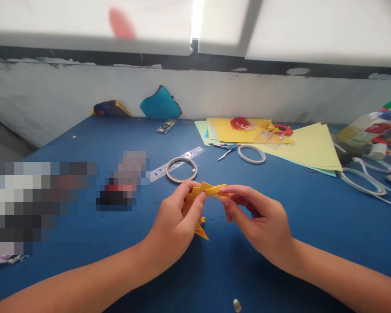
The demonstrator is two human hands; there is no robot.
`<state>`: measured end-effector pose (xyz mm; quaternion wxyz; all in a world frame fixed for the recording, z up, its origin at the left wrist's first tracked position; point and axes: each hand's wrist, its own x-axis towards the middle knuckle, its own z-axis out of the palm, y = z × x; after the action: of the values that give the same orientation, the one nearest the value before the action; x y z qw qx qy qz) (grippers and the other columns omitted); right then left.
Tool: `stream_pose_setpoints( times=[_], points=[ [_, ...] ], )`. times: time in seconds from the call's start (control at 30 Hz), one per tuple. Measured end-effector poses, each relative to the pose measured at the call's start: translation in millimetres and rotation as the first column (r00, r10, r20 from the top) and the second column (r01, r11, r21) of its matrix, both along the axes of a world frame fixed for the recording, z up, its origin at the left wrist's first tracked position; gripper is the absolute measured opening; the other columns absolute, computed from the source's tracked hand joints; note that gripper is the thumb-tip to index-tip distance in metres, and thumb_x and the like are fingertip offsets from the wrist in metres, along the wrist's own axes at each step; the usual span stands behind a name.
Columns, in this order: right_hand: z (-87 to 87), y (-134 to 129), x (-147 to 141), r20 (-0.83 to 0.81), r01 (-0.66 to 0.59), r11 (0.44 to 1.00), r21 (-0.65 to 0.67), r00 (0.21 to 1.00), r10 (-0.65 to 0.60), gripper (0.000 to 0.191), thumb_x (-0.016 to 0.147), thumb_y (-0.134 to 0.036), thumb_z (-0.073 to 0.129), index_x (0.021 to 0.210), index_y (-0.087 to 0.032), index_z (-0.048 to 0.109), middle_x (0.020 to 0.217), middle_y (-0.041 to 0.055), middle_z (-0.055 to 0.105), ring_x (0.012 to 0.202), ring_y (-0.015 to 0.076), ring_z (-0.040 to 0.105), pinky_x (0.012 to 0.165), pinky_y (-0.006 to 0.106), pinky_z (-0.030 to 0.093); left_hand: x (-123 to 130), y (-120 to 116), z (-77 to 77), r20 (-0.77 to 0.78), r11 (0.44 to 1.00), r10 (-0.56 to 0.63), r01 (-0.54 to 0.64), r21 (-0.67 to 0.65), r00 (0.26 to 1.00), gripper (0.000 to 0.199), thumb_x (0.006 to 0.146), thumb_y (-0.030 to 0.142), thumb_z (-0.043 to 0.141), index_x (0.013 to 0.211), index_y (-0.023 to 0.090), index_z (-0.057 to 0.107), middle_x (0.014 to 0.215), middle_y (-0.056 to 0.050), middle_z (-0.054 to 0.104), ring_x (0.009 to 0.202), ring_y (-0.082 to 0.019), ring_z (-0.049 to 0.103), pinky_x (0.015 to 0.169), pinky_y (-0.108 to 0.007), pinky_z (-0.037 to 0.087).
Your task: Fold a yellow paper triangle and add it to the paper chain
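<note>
A curved piece of folded yellow paper [204,188] with pointed ends is held up above the blue table [117,252]. My left hand [179,217] is closed on it, thumb in front and fingers behind; part of the paper hangs below the thumb. At the paper's right end, my right hand [260,217] pinches it between thumb and index finger. The palm side of my left hand hides some of the folds.
Ahead lie a clear stencil ruler [193,153], two tape rolls [181,179] [251,154] and small scissors [227,152]. Farther back are coloured paper sheets [316,145] bearing red and yellow pieces. A bottle [361,129] and white cables [366,182] are at right.
</note>
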<state>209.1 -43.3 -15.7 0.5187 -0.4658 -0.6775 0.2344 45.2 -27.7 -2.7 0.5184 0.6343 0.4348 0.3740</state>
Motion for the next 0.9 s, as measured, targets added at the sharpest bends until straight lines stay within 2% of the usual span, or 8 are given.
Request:
stream_pose_setpoints(
  times=[0.07,0.2,0.33,0.4,0.53,0.63,0.77,0.9],
  points=[
    [-0.6,-0.1,-0.4,-0.002,0.026,0.999,0.029,1.0,-0.025,0.011,0.081,-0.019,0.056,0.092,-0.02,0.059,0.068,-0.0022,0.062,0.049,0.0076,0.055,0.047,0.02,0.051,-0.5,-1.8,-0.5,-0.002,1.0,-0.016,0.016,0.017,1.0,0.015,0.09,0.036,0.041,0.095,0.023,0.046,0.068,0.005,0.047,0.061,-0.008,0.047,0.056,-0.02,0.042],
    [0.3,-1.2,-2.0,0.092,0.086,0.992,0.089,0.991,-0.095,0.026,0.081,-0.017,0.055,0.107,-0.022,0.054,0.067,-0.0031,0.063,0.051,0.0084,0.057,0.052,0.021,0.053,-1.7,-5.7,0.5,0.004,0.998,-0.063,0.063,0.021,0.998,0.016,0.091,0.037,0.037,0.096,0.024,0.047,0.069,0.005,0.047,0.063,-0.009,0.047,0.058,-0.021,0.042],
    [4.5,-5.7,-4.3,0.229,0.144,0.956,0.256,0.952,-0.205,0.02,0.08,-0.014,0.056,0.097,-0.024,0.058,0.066,-0.0037,0.065,0.05,0.008,0.057,0.054,0.019,0.052,-1.3,-6.7,2.3,0.004,0.997,-0.065,0.065,0.031,0.998,0.016,0.09,0.038,0.04,0.096,0.025,0.047,0.068,0.005,0.047,0.061,-0.009,0.046,0.055,-0.02,0.042],
    [5.3,-7.9,-5.2,0.243,0.144,0.948,0.285,0.945,-0.217,0.021,0.079,-0.014,0.058,0.097,-0.024,0.057,0.066,-0.0039,0.066,0.05,0.008,0.058,0.054,0.019,0.052,-0.5,-6.3,2.6,0.006,0.998,-0.042,0.042,0.038,0.999,0.013,0.088,0.036,0.044,0.094,0.025,0.048,0.069,0.005,0.049,0.059,-0.009,0.048,0.053,-0.019,0.043],
    [3.7,-9.1,-5.2,0.206,0.114,0.968,0.225,0.965,-0.161,0.011,0.079,-0.016,0.059,0.087,-0.023,0.056,0.067,-0.0027,0.065,0.051,0.0087,0.058,0.05,0.019,0.051,-0.2,-6.5,3.3,-0.015,0.995,0.006,-0.004,0.1,1.0,0.011,0.087,0.033,0.046,0.091,0.023,0.049,0.072,0.004,0.052,0.059,-0.009,0.05,0.051,-0.019,0.043],
    [4.7,-8.9,-4.1,0.17,0.116,0.974,0.196,0.974,-0.151,0.008,0.079,-0.016,0.058,0.083,-0.022,0.055,0.065,-0.0032,0.064,0.051,0.008,0.058,0.05,0.017,0.051,-1.2,-7.5,3.4,-0.039,0.992,-0.019,0.023,0.126,0.999,0.011,0.088,0.031,0.043,0.093,0.023,0.049,0.071,0.003,0.052,0.058,-0.009,0.05,0.052,-0.02,0.044],
    [11.5,-12.6,-4.4,0.147,0.141,0.975,0.173,0.975,-0.167,0.007,0.077,-0.015,0.059,0.079,-0.021,0.055,0.062,-0.0031,0.062,0.049,0.0082,0.058,0.047,0.017,0.05,-3.2,-8.6,0.1,-0.089,0.974,-0.048,0.067,0.216,0.995,0.011,0.09,0.026,0.038,0.097,0.023,0.046,0.075,0.002,0.052,0.061,-0.01,0.05,0.057,-0.022,0.047],
    [18.7,-17.7,-7.8,0.064,0.101,0.993,0.064,0.992,-0.105,0.006,0.076,-0.019,0.06,0.075,-0.02,0.055,0.057,-0.0033,0.06,0.042,0.0081,0.056,0.04,0.016,0.048,-4.9,-11.9,-4.7,-0.152,0.939,-0.027,0.077,0.335,0.988,0.019,0.089,0.02,0.039,0.107,0.025,0.043,0.084,0.0,0.054,0.069,-0.012,0.053,0.067,-0.025,0.049]
  ],
)
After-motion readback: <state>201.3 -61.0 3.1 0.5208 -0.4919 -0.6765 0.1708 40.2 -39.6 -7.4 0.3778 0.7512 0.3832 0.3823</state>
